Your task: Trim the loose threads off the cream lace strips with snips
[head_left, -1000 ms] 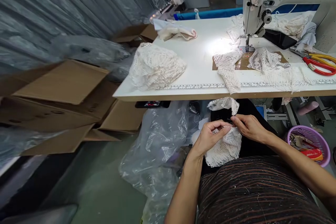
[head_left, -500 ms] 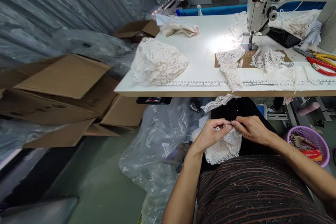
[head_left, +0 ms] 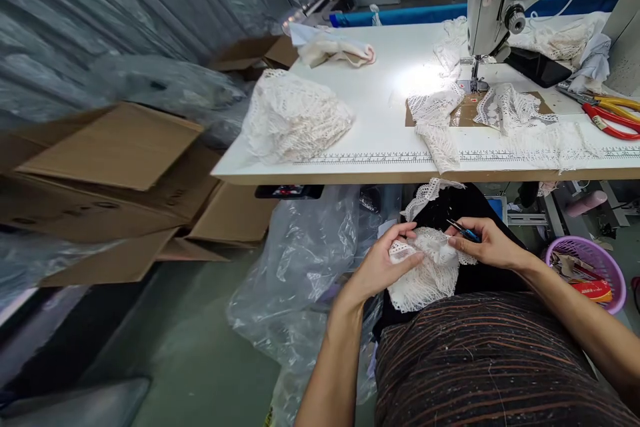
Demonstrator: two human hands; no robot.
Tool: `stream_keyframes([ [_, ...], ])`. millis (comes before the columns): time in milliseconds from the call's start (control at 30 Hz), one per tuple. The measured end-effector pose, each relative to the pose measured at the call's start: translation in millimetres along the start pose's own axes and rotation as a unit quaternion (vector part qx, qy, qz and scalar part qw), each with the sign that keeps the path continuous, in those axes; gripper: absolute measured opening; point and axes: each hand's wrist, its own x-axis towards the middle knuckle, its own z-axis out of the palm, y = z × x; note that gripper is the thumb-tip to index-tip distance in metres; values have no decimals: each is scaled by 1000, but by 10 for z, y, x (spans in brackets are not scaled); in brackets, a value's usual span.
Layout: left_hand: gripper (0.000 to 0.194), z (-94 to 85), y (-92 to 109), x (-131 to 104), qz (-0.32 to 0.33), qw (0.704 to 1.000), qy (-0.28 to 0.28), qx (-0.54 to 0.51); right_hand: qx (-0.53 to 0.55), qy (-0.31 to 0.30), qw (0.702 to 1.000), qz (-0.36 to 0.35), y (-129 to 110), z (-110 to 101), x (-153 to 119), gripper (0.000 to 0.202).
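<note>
My left hand [head_left: 377,268] grips a crumpled white lace piece [head_left: 429,280] over my lap, thumb laid on top and the other fingers partly hidden by the fabric. My right hand [head_left: 486,244] is closed around slim blue-handled snips [head_left: 469,233], dark tip pointing away from me, while its thumb and forefinger pinch the lace's right edge. The piece rests on my black trousers [head_left: 493,273], just above the hem of my striped top [head_left: 480,360].

Near my fingers, a scalloped lace strip [head_left: 425,196] trails below the front edge of a white bench [head_left: 380,137] — its surface marked with a printed ruler [head_left: 370,159]. Above, more lace [head_left: 434,107] lies beside the needle of a sewing machine [head_left: 483,20], with red-and-yellow-handled cutters [head_left: 613,117] to the right and a lace heap [head_left: 297,119] at the left end.

On the floor to my right stands a purple basket [head_left: 619,280] holding scraps and a red packet [head_left: 593,291]. To my left, clear plastic sheeting [head_left: 295,280] bunches under the bench — and beyond it sit flapped cardboard boxes [head_left: 113,147].
</note>
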Motion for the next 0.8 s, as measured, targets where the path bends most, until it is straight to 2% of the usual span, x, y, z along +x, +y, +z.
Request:
stream_keyframes([
  [100, 39, -30, -13, -37, -7, 999, 17, 36, -13, 8, 1000, -23, -68, -43, -21, 49],
  [200, 33, -64, 69, -77, -11, 999, 13, 27, -19, 25, 999, -41, -159, -112, -60, 48],
  [333, 29, -74, 274, -136, -10, 1000, -9, -20, -21, 98, 992, -70, -283, -247, -97, 50],
  [433, 32, -1, 419, -144, -22, 997, -40, -65, -8, 154, 985, -82, -334, -270, -58, 49],
  [533, 32, 131, 504, -103, -49, 991, -72, -101, 5, 176, 980, -87, -300, -152, 42, 47],
  [600, 30, 214, 521, -69, -57, 990, -74, -109, -3, 161, 983, -87, -229, -29, 104, 46],
  [667, 28, 266, 509, -51, -50, 989, -74, -120, -12, 117, 990, -77, -140, 85, 131, 45],
  [800, 31, 261, 443, -74, -43, 982, -112, -144, 2, 44, 998, -45, 20, 192, 81, 45],
])
